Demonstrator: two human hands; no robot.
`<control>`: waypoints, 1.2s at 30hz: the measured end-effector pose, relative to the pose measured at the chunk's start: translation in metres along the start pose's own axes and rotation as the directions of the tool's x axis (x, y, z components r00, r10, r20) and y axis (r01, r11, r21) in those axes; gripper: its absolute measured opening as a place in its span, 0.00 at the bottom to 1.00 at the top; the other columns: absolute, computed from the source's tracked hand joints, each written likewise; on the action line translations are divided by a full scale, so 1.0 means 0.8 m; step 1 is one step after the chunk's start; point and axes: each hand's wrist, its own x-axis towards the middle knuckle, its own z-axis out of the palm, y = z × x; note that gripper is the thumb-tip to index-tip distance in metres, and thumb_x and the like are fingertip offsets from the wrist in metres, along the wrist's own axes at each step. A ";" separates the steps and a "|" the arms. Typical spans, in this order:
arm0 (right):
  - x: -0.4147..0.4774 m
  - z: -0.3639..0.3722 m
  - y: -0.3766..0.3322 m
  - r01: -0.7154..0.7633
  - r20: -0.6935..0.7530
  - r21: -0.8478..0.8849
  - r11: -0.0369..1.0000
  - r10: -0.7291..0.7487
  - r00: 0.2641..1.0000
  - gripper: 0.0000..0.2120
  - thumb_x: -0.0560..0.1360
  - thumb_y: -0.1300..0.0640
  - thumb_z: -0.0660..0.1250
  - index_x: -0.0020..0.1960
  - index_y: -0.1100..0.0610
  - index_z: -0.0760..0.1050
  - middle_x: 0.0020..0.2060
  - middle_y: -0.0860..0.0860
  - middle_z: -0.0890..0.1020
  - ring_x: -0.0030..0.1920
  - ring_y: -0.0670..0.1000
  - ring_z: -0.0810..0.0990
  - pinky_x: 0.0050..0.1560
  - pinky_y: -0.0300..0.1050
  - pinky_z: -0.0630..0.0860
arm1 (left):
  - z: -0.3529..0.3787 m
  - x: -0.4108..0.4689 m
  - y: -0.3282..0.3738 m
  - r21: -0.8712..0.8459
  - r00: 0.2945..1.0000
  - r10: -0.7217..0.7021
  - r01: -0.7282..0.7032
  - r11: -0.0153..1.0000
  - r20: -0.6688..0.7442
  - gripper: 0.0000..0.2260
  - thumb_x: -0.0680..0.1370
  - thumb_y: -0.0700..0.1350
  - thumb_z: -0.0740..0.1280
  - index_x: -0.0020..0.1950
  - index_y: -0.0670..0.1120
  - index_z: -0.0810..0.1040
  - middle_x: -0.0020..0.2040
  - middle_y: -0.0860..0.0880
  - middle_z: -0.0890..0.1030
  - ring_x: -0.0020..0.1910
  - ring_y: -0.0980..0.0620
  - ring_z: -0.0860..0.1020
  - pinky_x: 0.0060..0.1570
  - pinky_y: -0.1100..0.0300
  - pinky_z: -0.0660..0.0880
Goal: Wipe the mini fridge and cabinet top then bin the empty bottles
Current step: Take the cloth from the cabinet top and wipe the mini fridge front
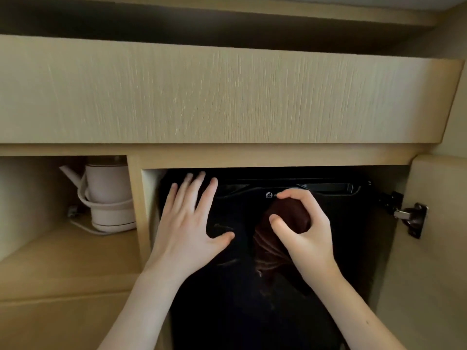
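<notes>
Brown cloth point(283, 233) is bunched in the curled fingers of the right hand point(303, 231), pressed on the black mini fridge point(341, 236) door, while the left hand point(189, 223) lies flat with fingers spread beside it, inside the wooden cabinet point(227, 97).

You are looking into pale wood cabinetry with a fine vertical grain. A broad wooden panel point(227, 97) runs across the upper half, with a dark shadowed recess point(202, 24) above it. Below, an upright divider point(137, 210) splits the unit into two openings. The left compartment holds a white kettle point(107, 195) on its base, its cord trailing across the shelf point(63, 261). At the right, a metal hinge point(412, 218) sits on the open door's inner side. Light is soft and warm.
</notes>
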 end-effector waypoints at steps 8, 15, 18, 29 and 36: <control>-0.015 0.008 0.064 0.050 -0.163 -0.103 0.993 -0.066 0.984 0.21 0.74 0.60 0.74 0.61 0.46 0.72 0.51 0.41 0.78 0.55 0.45 0.79 0.56 0.44 0.78 | -0.001 -0.006 -0.032 0.136 0.992 0.077 -0.090 0.987 0.097 0.48 0.67 0.56 0.78 0.80 0.49 0.56 0.79 0.52 0.59 0.80 0.50 0.49 0.78 0.53 0.42; -0.008 0.036 0.099 0.156 -0.288 -0.399 0.903 -0.285 0.914 0.18 0.77 0.50 0.69 0.65 0.48 0.69 0.51 0.41 0.69 0.50 0.42 0.71 0.53 0.31 0.69 | 0.001 -0.011 -0.038 0.161 0.991 0.120 -0.128 0.978 0.059 0.51 0.63 0.50 0.82 0.79 0.45 0.59 0.77 0.50 0.65 0.79 0.48 0.54 0.77 0.54 0.46; -0.001 0.045 0.112 0.100 -0.387 -0.512 0.853 -0.333 0.860 0.23 0.74 0.43 0.66 0.65 0.52 0.71 0.53 0.47 0.69 0.52 0.47 0.65 0.55 0.36 0.61 | 0.006 -0.011 -0.042 0.167 0.989 0.140 -0.146 0.975 0.047 0.51 0.62 0.50 0.83 0.79 0.45 0.61 0.76 0.50 0.66 0.79 0.47 0.56 0.77 0.53 0.49; -0.033 0.124 0.138 0.233 -0.318 -0.609 0.758 -0.502 0.804 0.24 0.70 0.40 0.71 0.56 0.56 0.71 0.46 0.55 0.78 0.47 0.51 0.73 0.48 0.47 0.71 | 0.007 -0.012 -0.039 0.152 0.991 0.132 -0.135 0.979 0.031 0.51 0.62 0.51 0.83 0.79 0.46 0.61 0.76 0.51 0.67 0.79 0.48 0.55 0.76 0.49 0.56; -0.001 0.083 0.130 0.180 -0.627 -0.379 0.908 -0.395 0.672 0.21 0.68 0.50 0.75 0.51 0.64 0.75 0.45 0.53 0.77 0.46 0.53 0.76 0.49 0.51 0.75 | 0.011 -0.014 -0.044 0.144 0.986 0.164 -0.161 0.976 -0.007 0.50 0.62 0.50 0.83 0.79 0.45 0.62 0.75 0.50 0.68 0.79 0.48 0.57 0.75 0.49 0.55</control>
